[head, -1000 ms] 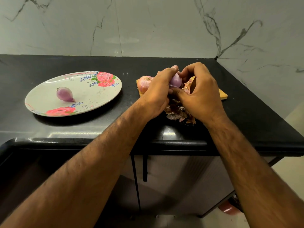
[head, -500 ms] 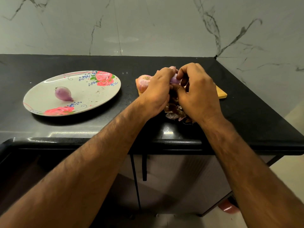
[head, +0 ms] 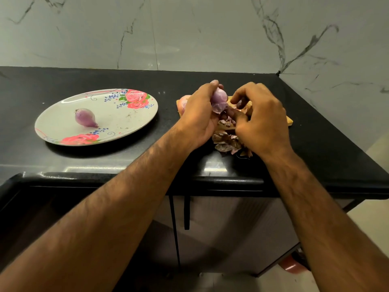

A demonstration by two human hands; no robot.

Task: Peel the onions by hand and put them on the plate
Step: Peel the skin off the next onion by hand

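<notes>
My left hand (head: 199, 114) grips a purple onion (head: 219, 98) above the wooden board (head: 289, 121). A loose flap of skin hangs from its underside. My right hand (head: 261, 119) is just to its right, fingers curled and pinching a small piece of peel (head: 240, 104). One peeled onion (head: 85, 118) lies on the flowered white plate (head: 134, 119) at the left. An unpeeled pinkish onion (head: 182, 103) sits on the board, mostly hidden behind my left hand. A heap of dry skins (head: 228, 142) lies under my hands.
The black counter (head: 315, 144) ends in a rounded front edge close to my forearms. Marble wall runs along the back and the right side. A cupboard with a dark handle (head: 186, 213) stands below the counter.
My hands have drawn apart a little. The right hand has pulled away to the right with a bit of peel, and more of the onion shows in my left hand.
</notes>
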